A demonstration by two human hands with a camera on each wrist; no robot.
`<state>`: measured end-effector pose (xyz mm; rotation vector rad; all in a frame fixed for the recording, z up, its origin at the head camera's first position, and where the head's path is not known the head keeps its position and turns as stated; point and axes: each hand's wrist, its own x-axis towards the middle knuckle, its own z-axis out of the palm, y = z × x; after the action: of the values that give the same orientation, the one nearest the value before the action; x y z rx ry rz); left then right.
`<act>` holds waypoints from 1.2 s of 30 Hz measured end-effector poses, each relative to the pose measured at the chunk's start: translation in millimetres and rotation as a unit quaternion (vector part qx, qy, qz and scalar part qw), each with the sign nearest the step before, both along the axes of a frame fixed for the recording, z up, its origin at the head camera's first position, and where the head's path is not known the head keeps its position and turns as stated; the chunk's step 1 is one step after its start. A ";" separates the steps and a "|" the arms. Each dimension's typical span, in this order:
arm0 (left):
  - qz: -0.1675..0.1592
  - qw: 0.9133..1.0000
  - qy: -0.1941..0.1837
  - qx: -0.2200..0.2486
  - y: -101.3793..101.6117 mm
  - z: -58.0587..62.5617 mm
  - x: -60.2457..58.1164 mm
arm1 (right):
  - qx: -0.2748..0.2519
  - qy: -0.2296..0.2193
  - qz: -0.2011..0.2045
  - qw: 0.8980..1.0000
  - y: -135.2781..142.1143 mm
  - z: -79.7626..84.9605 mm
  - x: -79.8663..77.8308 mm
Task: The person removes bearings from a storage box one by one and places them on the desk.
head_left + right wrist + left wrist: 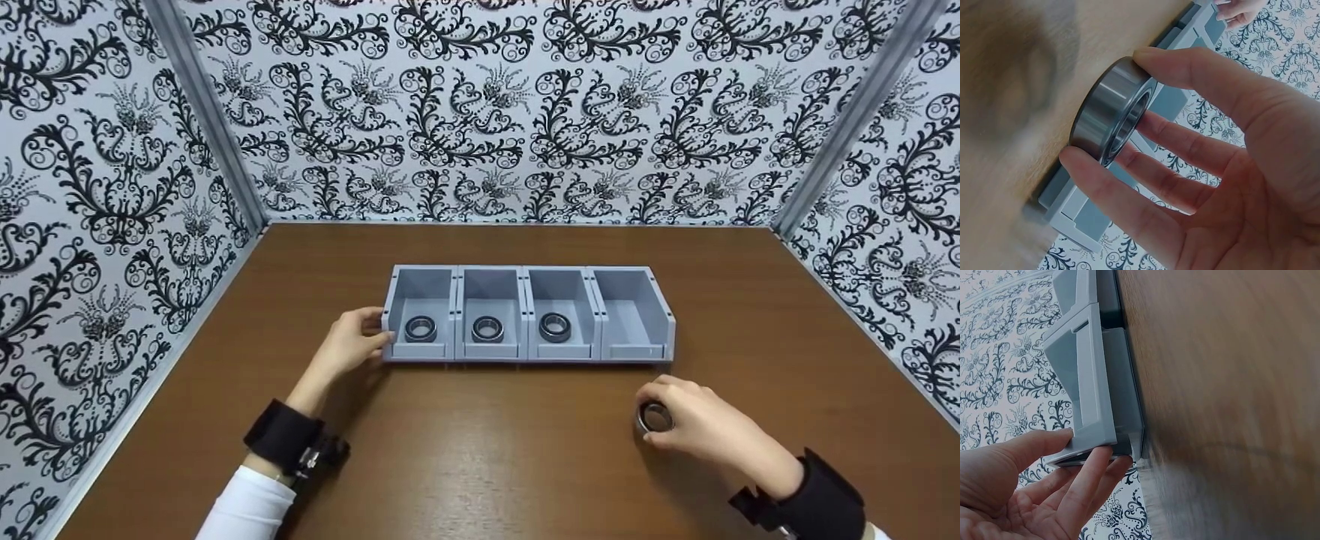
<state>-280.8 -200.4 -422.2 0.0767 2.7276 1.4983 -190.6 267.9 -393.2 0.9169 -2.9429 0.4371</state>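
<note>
Right hand [705, 416] pinches a metal ring [1103, 112] over the table [480, 450] near the right front corner of a gray bin row [637, 351], left hand [349, 345] gripping its left end, three other rings [421, 340] lying one per bin from the left.

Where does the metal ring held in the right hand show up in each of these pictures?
Head: the metal ring is at lower right, pinched in the right hand.
Left wrist: not in it.
Right wrist: just left of centre.
Shared landmark: the row of grey bins, seen in all three views, running diagonally behind the ring in the last.
</note>
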 end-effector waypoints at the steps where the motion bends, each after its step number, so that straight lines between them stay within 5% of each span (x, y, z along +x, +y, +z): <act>1: 0.001 1.000 0.000 0.000 0.1 0.2 0.2 | -0.001 0.000 0.000 1.000 -0.2 -0.7 0.3; 36: -0.005 1.000 0.005 0.017 -0.5 -2.0 -0.6 | -0.003 -0.025 0.019 0.999 0.6 -22.3 -0.5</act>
<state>-281.3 -200.9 -424.2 0.0975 2.7056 1.5455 -191.2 268.6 -415.5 0.9775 -2.9708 0.4785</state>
